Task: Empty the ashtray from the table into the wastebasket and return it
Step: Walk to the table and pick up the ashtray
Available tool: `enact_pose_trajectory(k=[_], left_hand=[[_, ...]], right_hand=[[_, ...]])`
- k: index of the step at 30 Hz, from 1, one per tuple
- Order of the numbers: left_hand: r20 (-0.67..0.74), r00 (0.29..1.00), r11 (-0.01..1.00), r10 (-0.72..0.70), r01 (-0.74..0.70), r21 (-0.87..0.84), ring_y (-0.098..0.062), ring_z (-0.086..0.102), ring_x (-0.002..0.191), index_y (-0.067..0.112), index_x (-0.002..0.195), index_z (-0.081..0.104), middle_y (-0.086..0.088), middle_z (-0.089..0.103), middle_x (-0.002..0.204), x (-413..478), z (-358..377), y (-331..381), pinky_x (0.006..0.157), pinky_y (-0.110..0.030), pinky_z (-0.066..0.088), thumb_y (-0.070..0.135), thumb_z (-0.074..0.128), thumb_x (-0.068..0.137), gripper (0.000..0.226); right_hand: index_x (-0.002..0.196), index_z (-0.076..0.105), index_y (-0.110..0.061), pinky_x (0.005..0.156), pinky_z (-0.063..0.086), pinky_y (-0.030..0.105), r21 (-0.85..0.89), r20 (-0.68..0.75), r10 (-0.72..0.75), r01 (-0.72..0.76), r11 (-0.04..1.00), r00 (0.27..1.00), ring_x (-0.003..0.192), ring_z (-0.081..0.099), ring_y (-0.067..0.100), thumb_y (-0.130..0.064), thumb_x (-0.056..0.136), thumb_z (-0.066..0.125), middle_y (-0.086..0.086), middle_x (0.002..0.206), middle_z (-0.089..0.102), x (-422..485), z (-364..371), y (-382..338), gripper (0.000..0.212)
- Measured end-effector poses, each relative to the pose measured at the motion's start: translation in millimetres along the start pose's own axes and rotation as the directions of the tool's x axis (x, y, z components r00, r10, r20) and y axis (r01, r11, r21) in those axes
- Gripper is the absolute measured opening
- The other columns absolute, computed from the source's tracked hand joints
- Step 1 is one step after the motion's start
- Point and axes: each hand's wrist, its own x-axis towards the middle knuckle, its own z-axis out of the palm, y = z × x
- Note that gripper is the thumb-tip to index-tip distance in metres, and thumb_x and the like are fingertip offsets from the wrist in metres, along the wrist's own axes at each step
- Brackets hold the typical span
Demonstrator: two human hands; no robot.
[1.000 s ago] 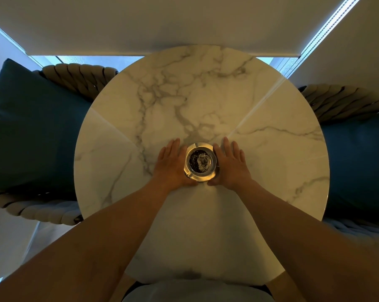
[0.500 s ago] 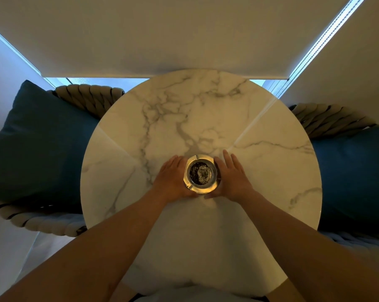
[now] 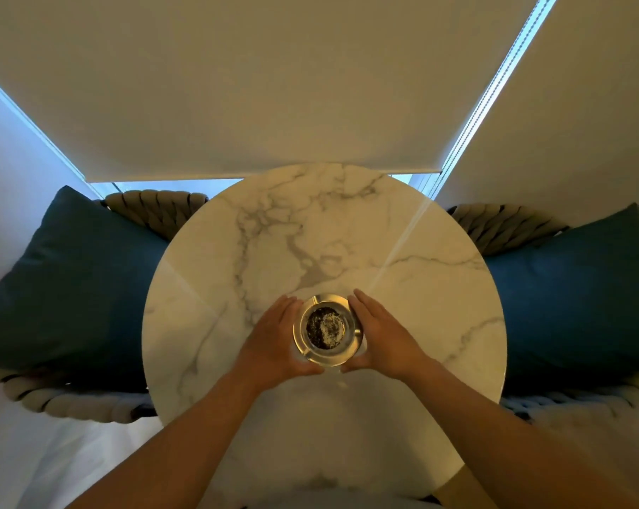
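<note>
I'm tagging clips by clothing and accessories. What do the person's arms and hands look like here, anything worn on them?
Both forearms are bare as far as the frame shows: no sleeves in view. The left hand and right hand wear no gloves, and no rings, watch or bracelets can be seen. No marks stand out in this dim, warm light.

Round white marble table (image 3: 347, 233), grey veining, glossy top with streaks of light across it. Glass ashtray (image 3: 327, 329), dark ash in its bowl, gripped between both hands over the table's near middle; can't tell if its base touches the top.
</note>
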Motion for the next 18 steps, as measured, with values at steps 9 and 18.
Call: enact_pose_trajectory(k=[9,18], left_hand=[[0.079,0.995,0.999,-0.053,0.053,0.006,-0.010,0.005,0.154,0.019,0.155,0.023,0.004,0.019,0.164,-47,-9,6,0.122,-0.023,0.010,0.073,0.079,0.052,0.129],[0.101,0.994,0.999,-0.034,0.037,-0.020,-0.010,0.007,0.153,0.024,0.154,0.021,0.006,0.020,0.163,-67,-20,-4,0.119,-0.021,0.009,0.070,0.081,0.051,0.128]], right_hand=[[0.155,0.012,-0.013,0.124,0.014,0.029,0.045,-0.042,-0.024,0.026,0.999,0.999,0.152,0.009,0.018,-0.062,0.058,0.083,0.004,0.165,0.010,-48,12,-24,0.130],[0.154,0.017,-0.012,0.121,0.016,0.026,0.085,-0.109,-0.013,0.022,0.996,0.994,0.151,0.014,0.020,-0.061,0.054,0.085,0.006,0.163,0.016,-65,28,-49,0.130]])
